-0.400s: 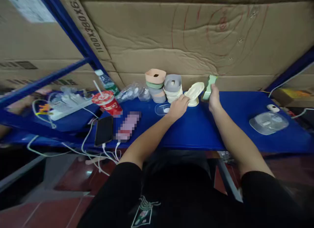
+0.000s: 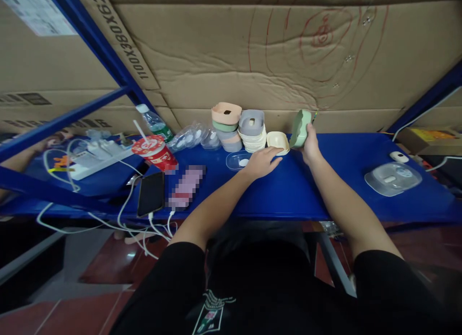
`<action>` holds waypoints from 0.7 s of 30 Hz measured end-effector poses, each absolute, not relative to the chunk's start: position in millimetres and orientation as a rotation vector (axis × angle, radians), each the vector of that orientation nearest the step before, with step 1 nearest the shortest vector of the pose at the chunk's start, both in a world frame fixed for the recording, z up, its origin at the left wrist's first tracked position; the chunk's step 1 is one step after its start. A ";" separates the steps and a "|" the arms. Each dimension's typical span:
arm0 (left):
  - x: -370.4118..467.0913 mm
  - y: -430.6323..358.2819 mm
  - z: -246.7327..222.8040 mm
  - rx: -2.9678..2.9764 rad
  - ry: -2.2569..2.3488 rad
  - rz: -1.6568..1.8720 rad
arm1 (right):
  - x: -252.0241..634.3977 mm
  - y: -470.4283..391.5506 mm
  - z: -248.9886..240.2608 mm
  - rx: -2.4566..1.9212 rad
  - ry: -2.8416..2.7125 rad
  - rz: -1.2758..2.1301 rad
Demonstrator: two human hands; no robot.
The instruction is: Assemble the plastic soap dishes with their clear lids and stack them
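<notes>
The bottle stands behind the cup, left of stacked dishes.

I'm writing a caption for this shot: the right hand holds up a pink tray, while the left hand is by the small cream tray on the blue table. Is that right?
Not quite: the tray in the right hand is green, as the head view shows. The rest stands.

Left of the cream dish, the straw cup was red with a whitish pattern; right of it, the wavy-rimmed dish was plain pale green. The surface was blue.
</notes>
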State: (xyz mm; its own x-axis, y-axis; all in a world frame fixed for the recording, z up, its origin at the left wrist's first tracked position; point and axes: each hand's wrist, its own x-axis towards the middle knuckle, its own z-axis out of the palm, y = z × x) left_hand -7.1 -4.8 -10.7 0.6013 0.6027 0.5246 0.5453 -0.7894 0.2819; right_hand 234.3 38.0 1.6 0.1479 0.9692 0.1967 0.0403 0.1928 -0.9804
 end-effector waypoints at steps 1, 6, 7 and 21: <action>-10.4 -5.5 -8.5 2.718 0.994 0.945 | 231.9 34.6 6.5 -1.123 -1.169 0.958; -35.6 -8.0 11.4 2.707 1.076 0.764 | 234.6 9.5 35.4 -1.012 -1.264 1.100; -41.2 -7.7 15.7 2.724 1.089 0.662 | 238.2 3.7 39.7 -1.033 -1.315 1.187; -83.2 5.6 43.9 2.542 1.306 0.142 | 229.3 -1.1 35.8 -1.644 -1.853 1.007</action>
